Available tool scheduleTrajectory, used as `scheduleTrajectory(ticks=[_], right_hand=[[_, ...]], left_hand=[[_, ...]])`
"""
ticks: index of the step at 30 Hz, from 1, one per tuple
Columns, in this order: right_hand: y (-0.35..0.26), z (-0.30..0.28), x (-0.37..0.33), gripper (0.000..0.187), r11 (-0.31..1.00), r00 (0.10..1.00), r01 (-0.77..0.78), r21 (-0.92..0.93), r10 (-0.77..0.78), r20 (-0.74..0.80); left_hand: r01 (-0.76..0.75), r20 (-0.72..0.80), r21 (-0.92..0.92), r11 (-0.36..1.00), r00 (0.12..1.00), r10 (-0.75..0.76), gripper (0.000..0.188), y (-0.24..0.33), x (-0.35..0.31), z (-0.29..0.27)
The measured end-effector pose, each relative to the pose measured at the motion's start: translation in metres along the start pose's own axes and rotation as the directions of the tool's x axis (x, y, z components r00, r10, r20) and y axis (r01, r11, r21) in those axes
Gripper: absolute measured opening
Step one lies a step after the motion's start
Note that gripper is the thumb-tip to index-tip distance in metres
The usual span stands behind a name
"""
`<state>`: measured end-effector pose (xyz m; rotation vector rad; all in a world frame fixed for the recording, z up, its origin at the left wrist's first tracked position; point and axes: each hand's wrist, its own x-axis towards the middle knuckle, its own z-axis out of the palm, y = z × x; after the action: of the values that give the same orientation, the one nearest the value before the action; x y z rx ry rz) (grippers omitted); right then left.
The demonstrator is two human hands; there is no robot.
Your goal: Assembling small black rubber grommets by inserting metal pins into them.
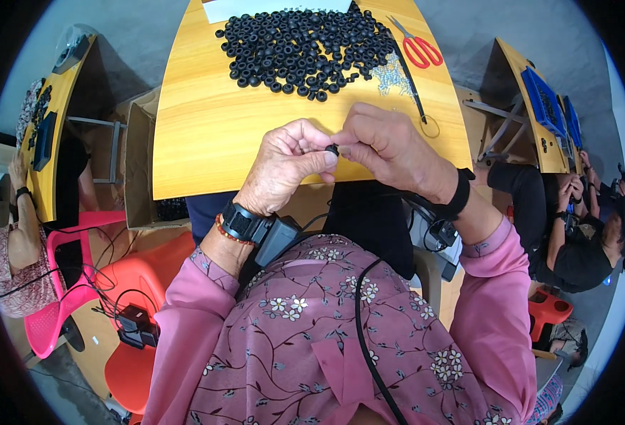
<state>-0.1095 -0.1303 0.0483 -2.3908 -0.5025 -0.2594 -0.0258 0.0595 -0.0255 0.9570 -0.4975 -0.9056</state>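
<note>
The person's left hand (288, 161) is pinching 1 small black piece (333, 149) above the near part of the table (199, 142), probably to be steadying it for the right hand (389, 145). Both hands are meeting in front of the body, which is likely keeping the work in sight. A heap of black rings (284, 53) is lying toward the far side, with silver bits (393, 76) and red-handled scissors (423, 52) at its right, apparently all staying within reach. The piece is sitting at the left thumb and forefinger tips, partly hidden by them; the right fingertips are curling together just beside it, and whether they are gripping anything cannot be told.
</note>
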Motion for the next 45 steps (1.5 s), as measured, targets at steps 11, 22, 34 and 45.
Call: scheduleTrajectory(ticks=[11,22,34,45], right_hand=[[0.006,-0.007,0.000,0.017,0.996,0.998,-0.020,0.083,0.014,0.066],[0.008,0.002,-0.007,0.014,0.968,0.990,-0.144,0.203,0.142,0.023],[-0.009,0.001,0.003,0.011,0.998,0.999,0.028,-0.060,-0.026,0.043],[0.002,0.008,-0.002,0.020,0.999,0.999,0.033,0.004,-0.033,-0.004]], left_hand=[[-0.034,0.003,0.045,0.998,0.999,0.034,0.013,0.000,0.000,0.002],[-0.017,0.004,-0.007,1.000,1.000,0.017,0.015,-0.002,0.000,0.001],[-0.041,-0.057,0.164,0.986,0.997,0.051,0.010,-0.005,-0.002,0.002],[-0.025,-0.085,0.089,0.996,0.996,0.033,0.008,-0.002,0.000,0.007]])
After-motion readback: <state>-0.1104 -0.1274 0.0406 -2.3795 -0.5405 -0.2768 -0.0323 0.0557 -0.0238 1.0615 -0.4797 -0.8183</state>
